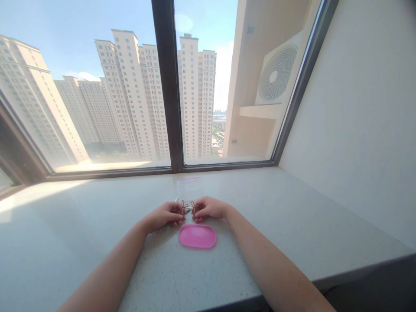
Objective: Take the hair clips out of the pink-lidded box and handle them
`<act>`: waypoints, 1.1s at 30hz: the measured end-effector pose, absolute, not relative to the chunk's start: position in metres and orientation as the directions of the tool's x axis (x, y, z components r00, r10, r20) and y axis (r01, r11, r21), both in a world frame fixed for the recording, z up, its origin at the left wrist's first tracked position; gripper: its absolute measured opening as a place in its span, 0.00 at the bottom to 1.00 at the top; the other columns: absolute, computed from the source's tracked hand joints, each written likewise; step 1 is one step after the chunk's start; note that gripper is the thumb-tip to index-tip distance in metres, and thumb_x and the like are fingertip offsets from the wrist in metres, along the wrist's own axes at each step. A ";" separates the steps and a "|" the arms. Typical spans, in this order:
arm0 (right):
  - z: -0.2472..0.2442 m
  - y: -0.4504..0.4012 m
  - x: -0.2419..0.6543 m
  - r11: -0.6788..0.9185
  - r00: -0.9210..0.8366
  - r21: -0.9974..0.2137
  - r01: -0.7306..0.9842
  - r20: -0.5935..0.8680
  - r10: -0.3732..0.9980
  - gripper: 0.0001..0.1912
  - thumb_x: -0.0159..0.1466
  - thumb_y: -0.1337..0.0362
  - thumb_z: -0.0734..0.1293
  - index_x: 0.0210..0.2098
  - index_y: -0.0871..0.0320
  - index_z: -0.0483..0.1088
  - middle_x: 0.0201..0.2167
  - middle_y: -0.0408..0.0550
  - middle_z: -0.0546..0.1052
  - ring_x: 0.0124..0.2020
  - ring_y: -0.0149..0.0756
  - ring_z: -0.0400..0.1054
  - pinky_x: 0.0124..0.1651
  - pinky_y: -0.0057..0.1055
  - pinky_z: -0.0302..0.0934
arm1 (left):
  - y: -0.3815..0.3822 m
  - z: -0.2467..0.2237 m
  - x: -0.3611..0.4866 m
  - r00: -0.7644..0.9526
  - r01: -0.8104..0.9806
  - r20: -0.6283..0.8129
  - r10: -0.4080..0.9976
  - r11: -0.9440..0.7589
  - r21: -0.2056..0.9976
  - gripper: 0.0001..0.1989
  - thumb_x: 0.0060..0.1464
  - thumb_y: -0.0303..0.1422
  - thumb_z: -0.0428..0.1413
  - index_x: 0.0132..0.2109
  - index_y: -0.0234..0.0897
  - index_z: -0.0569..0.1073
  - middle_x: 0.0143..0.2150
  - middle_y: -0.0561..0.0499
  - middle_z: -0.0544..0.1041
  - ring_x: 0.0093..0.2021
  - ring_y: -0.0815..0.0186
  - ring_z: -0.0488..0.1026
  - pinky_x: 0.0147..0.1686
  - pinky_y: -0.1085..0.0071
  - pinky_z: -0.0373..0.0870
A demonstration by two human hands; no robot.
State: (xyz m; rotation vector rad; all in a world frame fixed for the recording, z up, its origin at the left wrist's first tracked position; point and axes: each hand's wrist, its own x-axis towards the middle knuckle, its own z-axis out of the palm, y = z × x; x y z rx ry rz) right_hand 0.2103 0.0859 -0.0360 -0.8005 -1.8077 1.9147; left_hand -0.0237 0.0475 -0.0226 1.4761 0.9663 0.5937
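Note:
My left hand (169,213) is closed, its fingertips pinching a small brown looped piece (183,207) that looks like a bow of thin cord. Facing it across a narrow gap, my right hand (205,209) pinches a similar brown looped piece (193,207). Between and behind the fingers lie a thin pale piece (189,207) and a small dark one, both too small to name. Just in front of both hands, a pink oval tray (197,236) rests on the pale speckled sill. Behind them lies a clear plastic bag (190,188) with a pink strip along its far edge.
The wide pale sill (97,216) runs up to a dark window frame (167,86). A white wall (354,130) borders it on the right. The sill's front edge (364,271) drops off at the lower right. Sunlight falls across the left side.

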 end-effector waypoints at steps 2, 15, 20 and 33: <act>-0.036 0.086 0.210 -0.098 -0.763 -0.990 0.102 -0.141 0.630 0.20 0.43 0.61 0.77 0.32 0.65 0.71 0.29 0.48 0.77 0.30 0.34 0.73 0.36 0.30 0.66 | 0.047 -0.021 -0.023 0.523 0.226 -0.173 0.835 0.060 0.972 0.16 0.43 0.36 0.65 0.38 0.33 0.72 0.30 0.50 0.77 0.27 0.70 0.69 0.25 0.76 0.60; -0.036 0.087 0.209 -0.085 -0.772 -0.991 0.106 -0.136 0.621 0.19 0.44 0.61 0.77 0.31 0.64 0.71 0.28 0.46 0.76 0.31 0.34 0.72 0.37 0.30 0.66 | 0.050 -0.025 -0.025 0.531 0.211 -0.185 0.827 0.083 0.974 0.16 0.43 0.35 0.64 0.39 0.33 0.72 0.32 0.49 0.77 0.27 0.71 0.69 0.25 0.76 0.59; -0.036 0.087 0.209 -0.080 -0.770 -0.990 0.118 -0.142 0.622 0.19 0.44 0.61 0.77 0.31 0.64 0.71 0.28 0.46 0.76 0.30 0.33 0.72 0.37 0.29 0.65 | 0.047 -0.022 -0.023 0.518 0.214 -0.177 0.837 0.073 0.974 0.16 0.42 0.37 0.65 0.37 0.33 0.72 0.29 0.51 0.76 0.27 0.70 0.69 0.25 0.75 0.59; -0.039 0.088 0.207 -0.087 -0.751 -0.990 0.107 -0.138 0.646 0.20 0.44 0.62 0.77 0.32 0.64 0.70 0.27 0.46 0.76 0.28 0.32 0.72 0.35 0.28 0.67 | 0.047 -0.021 -0.023 0.510 0.250 -0.184 0.840 0.060 0.966 0.18 0.41 0.39 0.65 0.38 0.33 0.72 0.30 0.51 0.76 0.24 0.72 0.66 0.22 0.75 0.55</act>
